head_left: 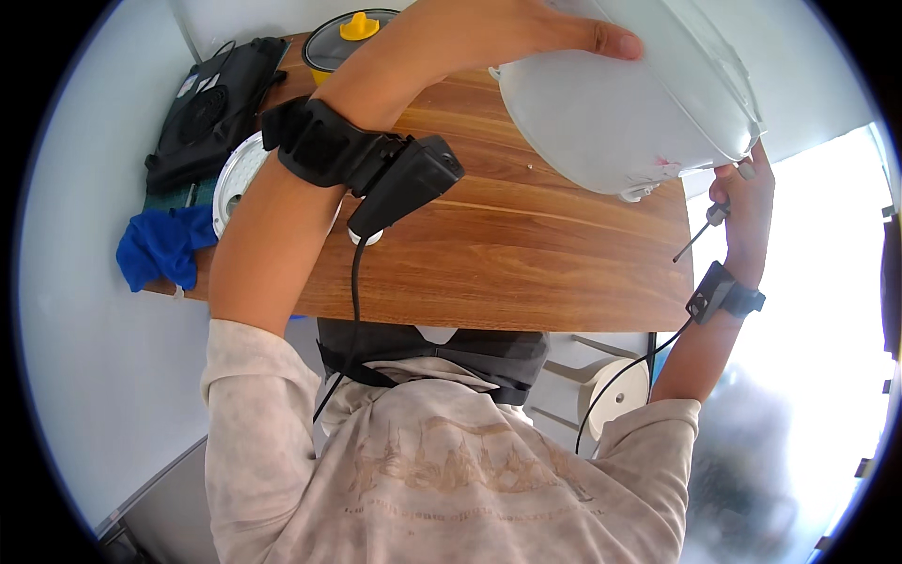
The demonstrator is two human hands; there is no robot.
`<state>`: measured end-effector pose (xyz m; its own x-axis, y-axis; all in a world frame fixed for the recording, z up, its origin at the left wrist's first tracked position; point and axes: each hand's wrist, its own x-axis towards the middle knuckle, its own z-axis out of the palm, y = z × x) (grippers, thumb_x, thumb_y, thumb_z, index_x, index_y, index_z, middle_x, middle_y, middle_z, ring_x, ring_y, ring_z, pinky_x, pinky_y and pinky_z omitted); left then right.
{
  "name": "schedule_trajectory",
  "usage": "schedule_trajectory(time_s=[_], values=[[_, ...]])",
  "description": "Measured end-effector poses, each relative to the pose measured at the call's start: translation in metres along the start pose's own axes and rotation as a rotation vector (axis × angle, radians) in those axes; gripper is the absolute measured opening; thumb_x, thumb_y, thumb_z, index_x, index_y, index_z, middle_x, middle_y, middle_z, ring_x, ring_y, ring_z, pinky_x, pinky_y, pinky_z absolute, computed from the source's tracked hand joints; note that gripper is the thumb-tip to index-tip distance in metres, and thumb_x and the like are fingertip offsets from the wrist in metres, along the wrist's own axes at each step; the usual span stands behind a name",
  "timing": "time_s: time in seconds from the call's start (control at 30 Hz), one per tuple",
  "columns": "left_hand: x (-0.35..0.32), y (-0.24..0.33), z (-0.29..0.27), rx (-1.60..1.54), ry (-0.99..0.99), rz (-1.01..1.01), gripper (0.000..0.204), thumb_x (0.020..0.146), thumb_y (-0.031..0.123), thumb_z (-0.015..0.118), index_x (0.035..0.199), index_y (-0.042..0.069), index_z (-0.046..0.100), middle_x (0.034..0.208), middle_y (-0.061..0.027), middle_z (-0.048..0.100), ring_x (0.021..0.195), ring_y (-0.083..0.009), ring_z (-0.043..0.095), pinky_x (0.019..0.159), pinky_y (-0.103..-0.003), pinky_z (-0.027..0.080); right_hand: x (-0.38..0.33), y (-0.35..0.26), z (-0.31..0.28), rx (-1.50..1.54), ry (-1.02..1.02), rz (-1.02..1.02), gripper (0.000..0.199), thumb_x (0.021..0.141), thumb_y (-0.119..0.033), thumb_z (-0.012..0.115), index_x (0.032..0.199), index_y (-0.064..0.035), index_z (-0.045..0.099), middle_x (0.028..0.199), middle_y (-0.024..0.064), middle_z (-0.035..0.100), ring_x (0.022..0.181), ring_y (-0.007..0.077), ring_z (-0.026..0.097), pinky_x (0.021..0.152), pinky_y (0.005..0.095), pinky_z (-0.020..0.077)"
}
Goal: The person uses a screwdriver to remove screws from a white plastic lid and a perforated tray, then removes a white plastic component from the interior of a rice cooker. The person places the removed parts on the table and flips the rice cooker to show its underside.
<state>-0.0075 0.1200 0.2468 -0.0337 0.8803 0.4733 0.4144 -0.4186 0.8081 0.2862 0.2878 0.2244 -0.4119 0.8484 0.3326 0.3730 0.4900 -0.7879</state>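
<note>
A large translucent white plastic tub point(601, 122) is raised and tilted above the far right part of the table. My left hand point(554, 30) grips it from above, thumb pressed flat on its wall; the other fingers are hidden or cut off by the picture's edge. At the tub's right rim is my right hand point(749, 202), its fingers up against the edge. That hand also holds a small screwdriver point(716, 215), whose thin shaft points down and to the left. A faint reddish mark and a small fitting show low on the tub.
On the wooden table point(432, 273), a black appliance part point(202, 117) lies at the far left, with a blue cloth point(162, 246) nearer. A round white part point(225, 193) is half behind my left arm. Behind stands a yellow-knobbed lidded container point(324, 47). A cable hangs from each wrist device.
</note>
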Motion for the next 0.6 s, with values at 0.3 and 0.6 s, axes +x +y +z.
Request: schedule_trajectory(time_s=[0.3,0.6], values=[[-0.007,-0.049,-0.002,-0.108,0.013,-0.082,0.119,0.075,0.060,0.085,0.156,-0.004,0.027,0.148,-0.0348,0.045,0.130,-0.0427,0.054,0.103,-0.049,0.050,-0.014,0.004,0.018,0.033,0.005,0.065,0.087,0.076,0.003,0.073,0.156,-0.0067,0.040,0.111,0.0111,0.073,0.060,0.0046,0.052,0.052,0.0190,0.0415],[-0.063,-0.100,0.031,-0.161,0.086,-0.231,0.098,0.085,0.056,0.077,0.158,0.008,0.034,0.156,-0.0206,0.042,0.146,-0.0378,0.039,0.118,-0.048,0.035,-0.054,0.036,0.054,0.076,-0.131,-0.005,0.082,0.068,0.003,0.080,0.145,-0.0068,0.055,0.137,0.0081,0.061,0.070,0.0025,0.058,0.052,0.0188,0.0438]])
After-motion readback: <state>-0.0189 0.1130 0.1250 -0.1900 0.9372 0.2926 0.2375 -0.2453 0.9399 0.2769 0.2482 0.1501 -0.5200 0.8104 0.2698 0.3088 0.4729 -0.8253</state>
